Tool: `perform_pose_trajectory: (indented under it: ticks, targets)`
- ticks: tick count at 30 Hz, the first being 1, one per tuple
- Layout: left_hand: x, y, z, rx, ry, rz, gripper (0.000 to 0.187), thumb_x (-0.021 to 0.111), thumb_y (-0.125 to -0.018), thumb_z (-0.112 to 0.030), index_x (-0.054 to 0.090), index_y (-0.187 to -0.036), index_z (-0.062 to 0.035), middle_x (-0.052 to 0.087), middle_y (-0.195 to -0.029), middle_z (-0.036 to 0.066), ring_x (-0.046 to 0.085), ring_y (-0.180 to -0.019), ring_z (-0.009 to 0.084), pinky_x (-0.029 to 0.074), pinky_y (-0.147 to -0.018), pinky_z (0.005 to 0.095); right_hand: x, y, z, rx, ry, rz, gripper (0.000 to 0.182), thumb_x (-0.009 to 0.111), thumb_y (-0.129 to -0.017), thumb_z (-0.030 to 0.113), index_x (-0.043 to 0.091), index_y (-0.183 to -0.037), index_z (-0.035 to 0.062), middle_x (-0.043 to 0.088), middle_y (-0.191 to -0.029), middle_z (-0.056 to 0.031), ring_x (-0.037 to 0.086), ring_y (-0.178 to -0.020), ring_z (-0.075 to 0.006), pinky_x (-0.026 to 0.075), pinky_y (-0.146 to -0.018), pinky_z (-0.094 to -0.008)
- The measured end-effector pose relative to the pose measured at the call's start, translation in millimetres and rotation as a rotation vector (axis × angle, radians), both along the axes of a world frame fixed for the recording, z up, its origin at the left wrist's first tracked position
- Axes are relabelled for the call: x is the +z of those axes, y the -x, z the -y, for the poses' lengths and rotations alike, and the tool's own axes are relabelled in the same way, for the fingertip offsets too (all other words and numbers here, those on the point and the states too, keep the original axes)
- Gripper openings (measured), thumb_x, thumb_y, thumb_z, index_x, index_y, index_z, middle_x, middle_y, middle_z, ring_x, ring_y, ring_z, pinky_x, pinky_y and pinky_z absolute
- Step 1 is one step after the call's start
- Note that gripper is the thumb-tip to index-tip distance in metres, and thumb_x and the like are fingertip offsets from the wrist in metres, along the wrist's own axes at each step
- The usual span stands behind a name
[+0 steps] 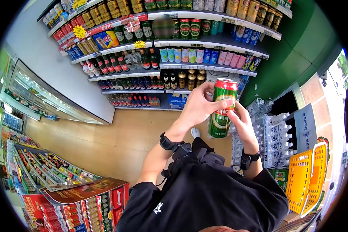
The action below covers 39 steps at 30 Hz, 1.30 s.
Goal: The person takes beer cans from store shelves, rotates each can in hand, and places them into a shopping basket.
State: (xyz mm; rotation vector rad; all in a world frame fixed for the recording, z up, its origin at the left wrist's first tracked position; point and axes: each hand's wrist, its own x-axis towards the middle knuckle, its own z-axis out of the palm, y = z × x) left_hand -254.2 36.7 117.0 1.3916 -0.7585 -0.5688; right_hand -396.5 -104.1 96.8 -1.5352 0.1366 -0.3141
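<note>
A tall green beer can (219, 125) with a red top band and a silver lid is held upright before me, its label facing up toward the camera. My left hand (203, 101) wraps round its upper left side, with the thumb laid across the front of the label. Lower on the right side, my right hand (243, 125) also grips the can, its thumb near the label and its fingers partly behind. Both wrists carry black straps with small devices. Beyond the can, the drink shelves (212, 43) hold rows of cans and bottles.
At the right stand packs of water bottles (276, 135) and a yellow shopping basket (307, 178). A glass-door fridge (46, 92) lines the left. Behind at lower left are a snack rack (46, 166) and a red display stand (77, 207). Tiled floor (104, 145) lies between.
</note>
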Motion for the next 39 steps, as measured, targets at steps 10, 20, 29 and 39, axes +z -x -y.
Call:
perform_pose_trajectory:
  ticks: [10, 20, 29, 39]
  targets:
    - [-18, -91, 94, 0.071, -0.017, 0.087, 0.065, 0.093, -0.069, -0.043, 0.067, -0.111, -0.0005, 0.067, -0.096, 0.004, 0.058, -0.086, 0.0114, 0.05, -0.079, 0.0287, -21, -102, 98, -0.012, 0.013, 0.068, 0.053, 0.073, -0.093, 0.022, 0.05, -0.132, -0.0054, 0.065, -0.121, -0.0129, 0.061, -0.113, -0.0169, 0.048, -0.101, -0.0339]
    - [-43, -209, 192, 0.192, 0.067, 0.27, 0.071, 0.093, -0.073, -0.029, 0.059, -0.128, 0.0018, 0.069, -0.105, 0.01, 0.065, -0.103, 0.0189, 0.054, -0.091, 0.0343, -22, -238, 201, -0.034, 0.369, 0.098, 0.054, 0.077, -0.087, 0.015, 0.055, -0.132, -0.0054, 0.069, -0.121, -0.0158, 0.068, -0.112, -0.0223, 0.053, -0.099, -0.0398]
    - [-75, -275, 246, 0.451, -0.011, 0.3, 0.072, 0.089, -0.079, -0.026, 0.052, -0.134, 0.0026, 0.058, -0.131, 0.017, 0.059, -0.123, 0.0271, 0.052, -0.102, 0.0407, -69, -358, 273, -0.154, 0.59, 0.208, 0.069, 0.076, -0.084, 0.006, 0.044, -0.144, -0.0014, 0.055, -0.14, -0.0218, 0.058, -0.129, -0.0342, 0.049, -0.107, -0.0419]
    - [-93, -313, 276, 0.439, -0.024, 0.225, 0.07, 0.084, -0.083, -0.02, 0.049, -0.14, -0.0003, 0.058, -0.138, 0.015, 0.059, -0.124, 0.0254, 0.053, -0.093, 0.0369, -93, -427, 309, -0.159, 0.564, 0.261, 0.071, 0.08, -0.081, 0.004, 0.045, -0.142, -0.0009, 0.058, -0.136, -0.0202, 0.061, -0.125, -0.0324, 0.049, -0.107, -0.0403]
